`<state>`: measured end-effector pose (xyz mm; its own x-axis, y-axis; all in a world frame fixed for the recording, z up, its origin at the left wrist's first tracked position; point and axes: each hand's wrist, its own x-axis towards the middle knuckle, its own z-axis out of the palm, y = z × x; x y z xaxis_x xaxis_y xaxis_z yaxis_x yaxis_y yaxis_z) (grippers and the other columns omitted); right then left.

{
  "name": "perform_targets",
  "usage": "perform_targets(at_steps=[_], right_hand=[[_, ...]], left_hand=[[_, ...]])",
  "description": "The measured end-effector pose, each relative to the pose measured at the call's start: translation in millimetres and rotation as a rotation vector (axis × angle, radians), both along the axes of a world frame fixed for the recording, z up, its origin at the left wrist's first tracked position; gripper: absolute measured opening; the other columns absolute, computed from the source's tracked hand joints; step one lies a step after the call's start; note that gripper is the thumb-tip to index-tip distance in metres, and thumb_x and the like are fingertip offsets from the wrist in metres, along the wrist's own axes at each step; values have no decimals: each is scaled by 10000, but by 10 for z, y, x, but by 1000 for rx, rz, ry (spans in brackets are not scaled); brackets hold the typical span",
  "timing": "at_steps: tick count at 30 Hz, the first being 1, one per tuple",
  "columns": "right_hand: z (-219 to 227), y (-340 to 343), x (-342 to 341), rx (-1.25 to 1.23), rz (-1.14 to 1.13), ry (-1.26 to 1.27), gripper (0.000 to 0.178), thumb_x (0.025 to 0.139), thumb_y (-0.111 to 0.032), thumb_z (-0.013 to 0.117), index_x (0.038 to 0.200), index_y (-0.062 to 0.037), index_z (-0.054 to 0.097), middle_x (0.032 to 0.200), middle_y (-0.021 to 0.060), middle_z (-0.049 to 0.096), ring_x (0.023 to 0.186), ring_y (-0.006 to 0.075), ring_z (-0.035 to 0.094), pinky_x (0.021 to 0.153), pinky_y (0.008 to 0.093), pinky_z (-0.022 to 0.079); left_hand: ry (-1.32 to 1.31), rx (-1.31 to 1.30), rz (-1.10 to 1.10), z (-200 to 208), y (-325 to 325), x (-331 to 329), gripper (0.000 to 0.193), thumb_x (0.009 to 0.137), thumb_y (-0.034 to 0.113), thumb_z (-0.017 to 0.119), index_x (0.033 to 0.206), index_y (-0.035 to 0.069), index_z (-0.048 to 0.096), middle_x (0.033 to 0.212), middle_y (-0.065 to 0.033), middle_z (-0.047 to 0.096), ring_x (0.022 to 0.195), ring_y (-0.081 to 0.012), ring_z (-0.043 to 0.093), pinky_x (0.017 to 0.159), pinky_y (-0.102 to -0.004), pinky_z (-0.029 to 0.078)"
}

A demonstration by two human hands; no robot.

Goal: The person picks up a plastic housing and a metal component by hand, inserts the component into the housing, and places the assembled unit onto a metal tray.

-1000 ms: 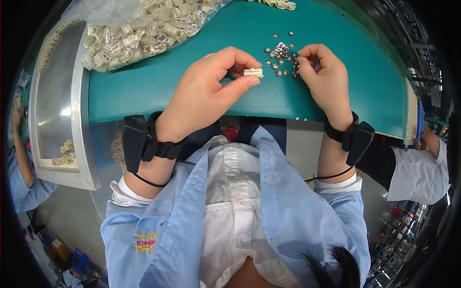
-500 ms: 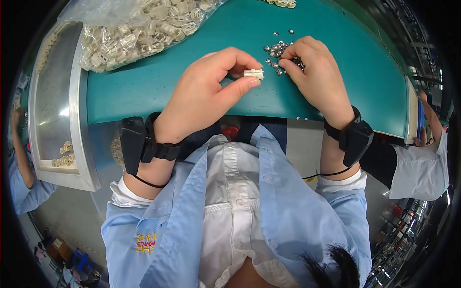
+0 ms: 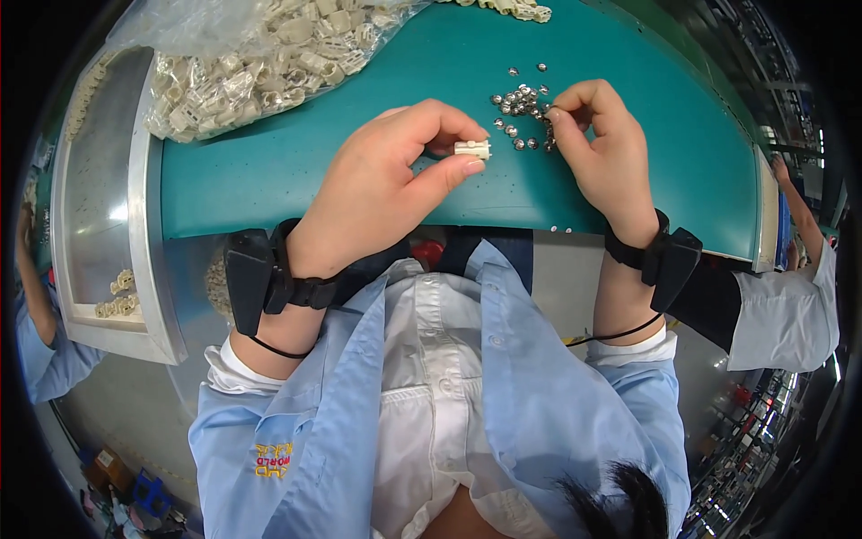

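My left hand (image 3: pixel 386 180) is closed, pinching a small cream plastic part (image 3: pixel 472 150) between thumb and fingertips, just above the table. The part is short and tube-like, with tiny prongs at its right end. To its right lies a loose pile of small shiny round metal pieces (image 3: pixel 518 101), several of them scattered singly around it. At the right edge of this pile is my right hand (image 3: pixel 606 135), thumb and forefinger pressed together in a pinch. Whatever sits between those fingertips is too small to make out against the metal pieces.
A clear plastic bag (image 3: pixel 260 76) full of cream plastic parts lies at the back left. More such parts (image 3: pixel 516 7) lie at the far edge. On the left stands a metal-framed tray (image 3: pixel 148 225). The green tabletop (image 3: pixel 296 148) ends before my body; other people work at both sides.
My right hand has shifted slightly right, uncovering more of the metal pile, and its fingertips are now at the pile's right edge. The left hand holds the plastic part almost in place.
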<state>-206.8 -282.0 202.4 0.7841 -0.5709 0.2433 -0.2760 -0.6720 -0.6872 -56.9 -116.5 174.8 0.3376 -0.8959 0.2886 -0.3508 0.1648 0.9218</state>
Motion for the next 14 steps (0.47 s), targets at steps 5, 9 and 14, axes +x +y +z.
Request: perform_targets(at_steps=[5,9,14], right_hand=[[-118,-101,-3,-308,142,-86,87,757,17,596,833,-26,592,790,94,601,726,233,583,647,312,475],[-146,-84,0,-447,98,-82,128,715,21,614,822,-51,607,794,108,594,770,303,568,704,373,466],[-130,-69,-26,-352,75,-76,106,728,-33,629,825,-69,610,812,95,601,841,293,565,773,364,445]], left_hand=[[43,56,2,78,17,-21,155,796,75,628,941,32,595,833,-69,604,767,-174,563,687,-271,451],[62,43,-27,25,39,-28,160,783,25,622,939,13,589,845,-69,591,768,-158,554,705,-256,442],[108,143,9,26,62,-36,166,793,22,615,957,26,590,888,-48,590,816,-159,544,755,-252,429]])
